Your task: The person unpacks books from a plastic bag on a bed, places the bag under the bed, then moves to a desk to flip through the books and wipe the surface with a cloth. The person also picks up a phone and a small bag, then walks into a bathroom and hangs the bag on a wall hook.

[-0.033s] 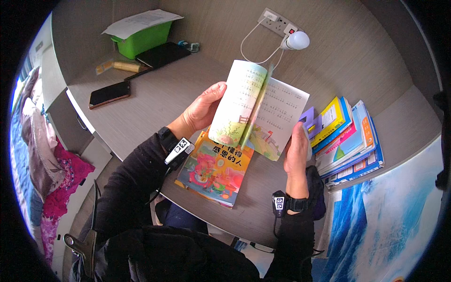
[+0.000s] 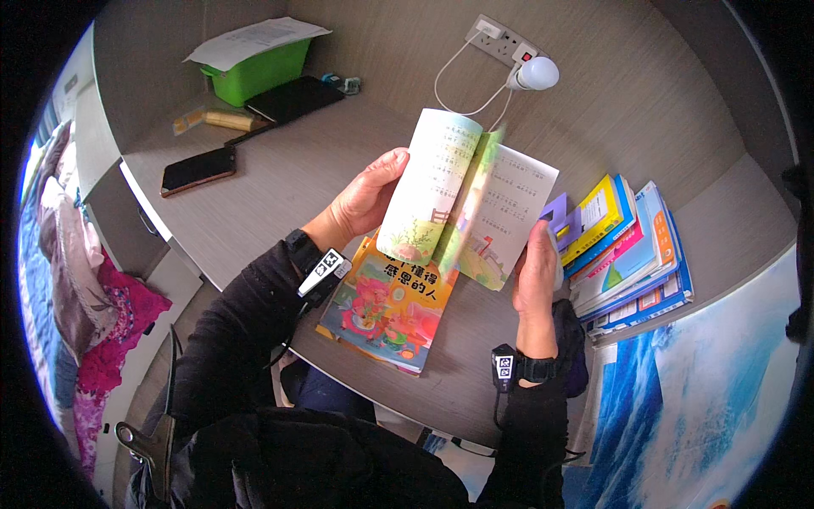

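An open picture book (image 2: 428, 182) is held up above the desk between my two hands. My left hand (image 2: 373, 191) grips its left edge, thumb on the curled left-hand pages and the other fingers hidden behind. At the lower right edge, my right hand (image 2: 536, 265) holds the right-hand side with its thumb at the margin. A single page (image 2: 471, 199) stands up in the middle, mid-turn and slightly blurred. Below the open book lies a colourful closed book (image 2: 386, 310), flat on a small stack near the desk's front edge and partly covered by the open one.
Several books (image 2: 632, 246) lie fanned in a pile to the right. A black phone (image 2: 197, 171), a dark flat case (image 2: 297, 99) and a green bin (image 2: 259, 75) with paper on top sit at the left. A bulb (image 2: 536, 74) is plugged into the wall socket strip (image 2: 506, 42).
The page standing in the middle of the open book has swung toward the right and shows more of its picture. Both hands stay where they were.
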`<state>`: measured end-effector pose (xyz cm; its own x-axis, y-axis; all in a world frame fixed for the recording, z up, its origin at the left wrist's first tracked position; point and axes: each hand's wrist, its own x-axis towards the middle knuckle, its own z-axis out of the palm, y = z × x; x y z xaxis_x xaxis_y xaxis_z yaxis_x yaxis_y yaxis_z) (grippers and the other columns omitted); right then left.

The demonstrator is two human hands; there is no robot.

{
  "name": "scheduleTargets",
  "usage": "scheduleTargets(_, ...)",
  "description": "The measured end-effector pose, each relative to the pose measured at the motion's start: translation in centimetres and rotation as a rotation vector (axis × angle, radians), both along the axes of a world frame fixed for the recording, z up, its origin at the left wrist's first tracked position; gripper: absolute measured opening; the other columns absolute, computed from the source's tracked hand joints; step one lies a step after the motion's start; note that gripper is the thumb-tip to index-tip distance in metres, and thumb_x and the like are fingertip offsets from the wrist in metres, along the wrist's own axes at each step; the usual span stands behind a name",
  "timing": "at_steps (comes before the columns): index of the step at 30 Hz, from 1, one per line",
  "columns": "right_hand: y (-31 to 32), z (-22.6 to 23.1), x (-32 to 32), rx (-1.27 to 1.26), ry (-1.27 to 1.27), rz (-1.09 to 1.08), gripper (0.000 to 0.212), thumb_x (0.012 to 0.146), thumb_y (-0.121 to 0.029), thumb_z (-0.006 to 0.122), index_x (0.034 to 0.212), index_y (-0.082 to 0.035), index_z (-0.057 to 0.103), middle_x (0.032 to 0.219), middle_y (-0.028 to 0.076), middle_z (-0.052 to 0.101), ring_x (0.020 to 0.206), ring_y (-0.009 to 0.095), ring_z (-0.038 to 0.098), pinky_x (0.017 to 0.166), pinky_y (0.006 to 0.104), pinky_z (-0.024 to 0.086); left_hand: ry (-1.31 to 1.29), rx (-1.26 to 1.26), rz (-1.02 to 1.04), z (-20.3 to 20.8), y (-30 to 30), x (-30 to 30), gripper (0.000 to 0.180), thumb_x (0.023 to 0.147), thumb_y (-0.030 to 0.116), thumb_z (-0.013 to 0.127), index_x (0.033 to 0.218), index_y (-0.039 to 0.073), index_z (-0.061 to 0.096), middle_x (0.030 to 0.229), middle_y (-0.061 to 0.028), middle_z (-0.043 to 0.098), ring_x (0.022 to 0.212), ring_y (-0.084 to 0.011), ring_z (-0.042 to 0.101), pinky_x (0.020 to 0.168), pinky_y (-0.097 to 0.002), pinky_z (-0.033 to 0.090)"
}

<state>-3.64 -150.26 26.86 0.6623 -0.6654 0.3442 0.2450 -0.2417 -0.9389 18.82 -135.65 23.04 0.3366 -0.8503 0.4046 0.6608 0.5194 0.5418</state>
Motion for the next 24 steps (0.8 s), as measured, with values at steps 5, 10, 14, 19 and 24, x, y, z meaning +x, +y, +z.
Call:
scheduleTargets(5, 0.03, 0.26, -0.08, 0.006, 0.01, -0.008, 0.058, 0.1, -0.046, 0.043, 0.13, 0.003, 0.049, 0.13, 0.009, 0.055, 0.115, 0.016, 0.053, 0.098, 0.0289, 0.041, 0.01, 0.006, 0.007, -0.05, -0.08, -0.05, 0.025, 0.098, 0.029, 0.053, 0.109, 0.008, 0.057, 0.105, -0.0047, 0.064, 0.098, -0.0151, 0.061, 0.091, -0.0335, 0.05)
scheduleTargets(10, 0.59, 0.72, -0.2, 0.012, -0.038, 0.046, 0.06, 0.1, -0.046, 0.041, 0.13, 0.006, 0.049, 0.131, 0.012, 0.054, 0.117, 0.016, 0.05, 0.1, 0.0293, 0.037, -0.007, 0.025, 0.034, -0.07, -0.03, -0.14, 0.026, 0.097, 0.029, 0.053, 0.111, 0.008, 0.058, 0.105, -0.005, 0.064, 0.098, -0.0153, 0.061, 0.092, -0.0343, 0.049)
scheduleTargets(14, 0.67, 0.8, -0.17, -0.034, -0.059, 0.075, 0.06, 0.101, -0.046, 0.041, 0.13, 0.005, 0.049, 0.13, 0.011, 0.054, 0.117, 0.016, 0.05, 0.1, 0.0292, 0.037, -0.006, 0.066, 0.041, -0.27, -0.09, -0.02, 0.026, 0.097, 0.03, 0.054, 0.11, 0.008, 0.058, 0.105, -0.0051, 0.064, 0.099, -0.0159, 0.061, 0.092, -0.0346, 0.049)
scheduleTargets(19, 0.42, 0.74, -0.24, -0.022, 0.01, 0.016, 0.06, 0.1, -0.048, 0.042, 0.128, 0.004, 0.05, 0.128, 0.01, 0.055, 0.115, 0.015, 0.051, 0.099, 0.0292, 0.038, -0.028, 0.046, 0.026, -0.55, -0.22, 0.06, 0.033, 0.095, 0.034, 0.056, 0.115, 0.008, 0.057, 0.11, -0.0063, 0.063, 0.103, -0.0171, 0.059, 0.095, -0.0368, 0.047)
scheduleTargets(24, 0.2, 0.62, -0.27, -0.038, 0.032, 0.029, 0.063, 0.099, -0.051, 0.042, 0.127, 0.005, 0.051, 0.125, 0.012, 0.057, 0.112, 0.015, 0.052, 0.096, 0.0284, 0.04, -0.006, 0.024, 0.016, -0.62, -0.23, 0.02, 0.027, 0.096, 0.032, 0.056, 0.11, 0.009, 0.059, 0.105, -0.0056, 0.065, 0.099, -0.0166, 0.061, 0.092, -0.0352, 0.049)
